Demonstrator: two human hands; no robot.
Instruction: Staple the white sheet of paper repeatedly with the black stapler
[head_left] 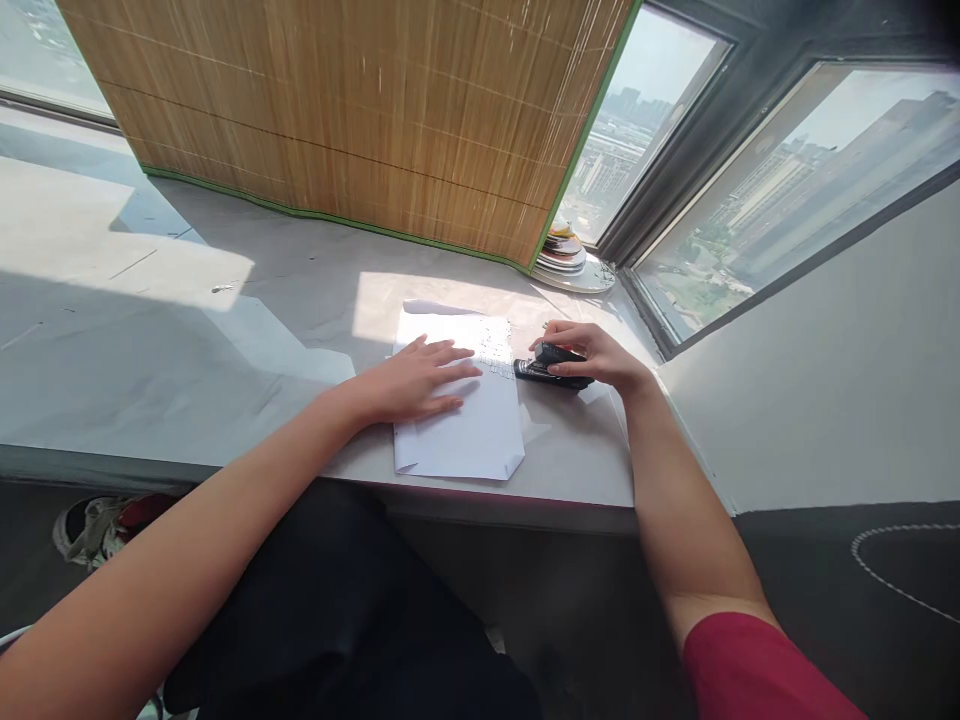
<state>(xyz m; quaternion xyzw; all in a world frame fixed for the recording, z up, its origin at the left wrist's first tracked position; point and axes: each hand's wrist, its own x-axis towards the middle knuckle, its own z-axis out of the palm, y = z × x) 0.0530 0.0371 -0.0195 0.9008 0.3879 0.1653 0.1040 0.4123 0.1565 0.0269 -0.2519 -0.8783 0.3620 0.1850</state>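
White paper (469,440) lies on the pale ledge, its lower corners folded or creased. Many small staples (495,350) dot the upper right part of the sheet. My left hand (420,380) rests flat on the paper's left side, fingers spread. At the right edge of the sheet, my right hand (589,352) grips a black stapler (551,373), its front end touching or just over the paper's edge. The fingers wrap round the stapler's top and side. Whether its jaws are pressed together I cannot tell.
A bamboo blind (360,110) with green edging hangs behind the ledge (292,400). Stacked plates (574,265) stand at the back right by the window (645,100). A white wall (825,370) bounds the right side. Small debris (222,289) lies at the left.
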